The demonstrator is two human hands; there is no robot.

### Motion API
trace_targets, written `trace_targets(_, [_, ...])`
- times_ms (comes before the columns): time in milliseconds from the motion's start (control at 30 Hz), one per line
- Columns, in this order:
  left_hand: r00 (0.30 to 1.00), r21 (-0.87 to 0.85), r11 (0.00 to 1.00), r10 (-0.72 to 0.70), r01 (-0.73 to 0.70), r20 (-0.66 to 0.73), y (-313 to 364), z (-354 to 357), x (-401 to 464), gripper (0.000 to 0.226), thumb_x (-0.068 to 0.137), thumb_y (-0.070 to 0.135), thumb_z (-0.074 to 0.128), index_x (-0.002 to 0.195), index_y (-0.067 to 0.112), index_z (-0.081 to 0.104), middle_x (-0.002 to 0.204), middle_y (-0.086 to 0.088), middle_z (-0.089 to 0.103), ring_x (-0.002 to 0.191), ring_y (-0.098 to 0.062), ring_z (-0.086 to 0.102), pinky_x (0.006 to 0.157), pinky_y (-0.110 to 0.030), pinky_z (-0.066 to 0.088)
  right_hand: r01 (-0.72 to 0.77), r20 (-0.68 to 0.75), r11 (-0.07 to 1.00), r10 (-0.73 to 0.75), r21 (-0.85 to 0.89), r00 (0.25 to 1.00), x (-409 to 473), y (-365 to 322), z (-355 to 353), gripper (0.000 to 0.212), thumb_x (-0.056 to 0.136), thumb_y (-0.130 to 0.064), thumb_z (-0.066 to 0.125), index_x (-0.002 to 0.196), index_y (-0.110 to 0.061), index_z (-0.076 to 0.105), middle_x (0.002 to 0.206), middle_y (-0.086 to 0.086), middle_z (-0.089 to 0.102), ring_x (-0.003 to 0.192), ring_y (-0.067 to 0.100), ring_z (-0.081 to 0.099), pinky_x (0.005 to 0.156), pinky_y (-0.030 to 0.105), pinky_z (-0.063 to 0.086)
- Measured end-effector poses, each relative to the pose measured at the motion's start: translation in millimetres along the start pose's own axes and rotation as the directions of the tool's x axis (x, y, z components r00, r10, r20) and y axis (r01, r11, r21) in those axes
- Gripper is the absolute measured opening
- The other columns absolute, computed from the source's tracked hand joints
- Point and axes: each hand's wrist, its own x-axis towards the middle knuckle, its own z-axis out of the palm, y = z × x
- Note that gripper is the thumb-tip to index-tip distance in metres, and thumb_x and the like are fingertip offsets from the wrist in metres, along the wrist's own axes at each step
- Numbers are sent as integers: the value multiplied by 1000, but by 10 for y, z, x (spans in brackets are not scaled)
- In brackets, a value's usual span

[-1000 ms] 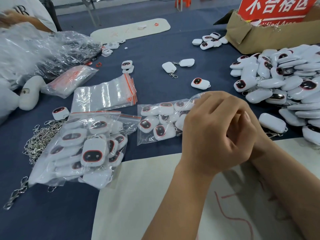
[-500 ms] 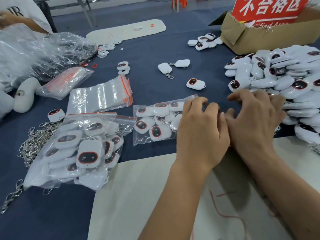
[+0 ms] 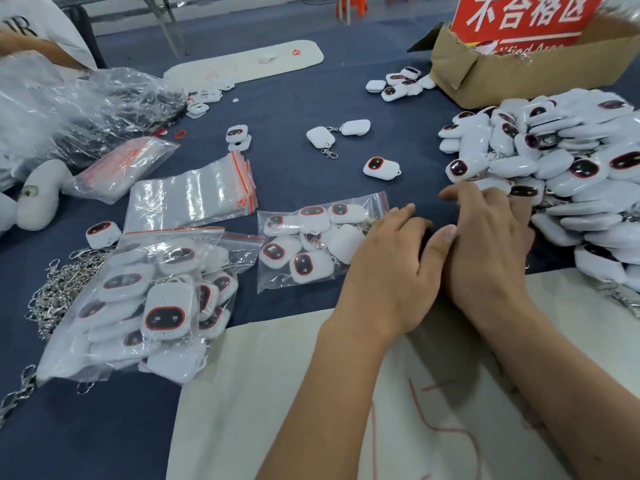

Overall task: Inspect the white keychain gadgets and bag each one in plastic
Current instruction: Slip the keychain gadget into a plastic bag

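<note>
A big pile of white keychain gadgets [image 3: 554, 168] with dark red-rimmed faces fills the right side of the blue table. My right hand [image 3: 485, 244] reaches to its near edge, its fairly straight fingers touching the closest gadgets. My left hand [image 3: 391, 265] lies flat beside it, fingers resting on the right end of a small clear zip bag [image 3: 304, 244] that holds several gadgets. The two hands touch at the left thumb. A larger filled bag [image 3: 149, 299] lies at the left. Behind it is a stack of empty red-striped zip bags [image 3: 194, 195].
Loose gadgets [image 3: 381, 168] lie mid-table. A cardboard box [image 3: 502, 74] with a red sign stands at the back right. A heap of metal chains [image 3: 59, 296] lies at the left, a white sheet [image 3: 277, 393] under my forearms. Another person's arm [image 3: 34, 46] and crumpled plastic [image 3: 86, 109] are far left.
My hands were clasped together above the table; they have parted and come down. The right moved to the pile's edge, and the left settled flat on the small bag's end.
</note>
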Motion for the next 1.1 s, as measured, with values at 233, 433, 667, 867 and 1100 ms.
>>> trace_targets(233, [999,7,1000,-21,22,-41,-135,-82,32,44,107,43,40,120,10,68,143,-6,59,147,-13,37,119,-36,30,123,-84,932,-100,341,991,1,6,24,36,92,4,59,123,-12,65,119,9,59,109,25,59,98,32,45])
trace_targets(433, [980,-59,997,28,-41,-198,-101,-67,18,26,107,28,51,112,9,68,108,-1,69,105,-19,60,94,-40,47,132,-161,777,-41,615,986,106,36,61,12,104,-10,56,103,-12,68,84,-5,71,78,5,68,75,14,49])
trace_targets(667, [939,-237,970,-33,-52,-342,-28,-84,33,22,92,22,75,112,17,68,97,9,73,87,-11,68,79,-39,57,4,41,375,-112,927,993,61,-87,78,25,110,-8,43,110,-16,66,91,-1,71,85,16,69,78,29,58])
trace_targets(867, [854,-285,956,-92,-68,-512,92,9,17,11,95,21,73,103,16,68,82,5,70,71,-15,67,70,-41,57,-175,189,129,-99,976,977,38,-121,54,29,103,6,44,113,-13,63,99,4,72,93,24,74,82,43,61])
trace_targets(1100, [879,-221,966,12,-133,-477,154,48,-11,24,93,14,67,116,20,67,87,11,67,79,-16,66,73,-41,57,-167,177,148,-60,975,982,39,-96,35,30,101,6,44,111,-12,66,97,5,70,77,13,72,65,24,57])
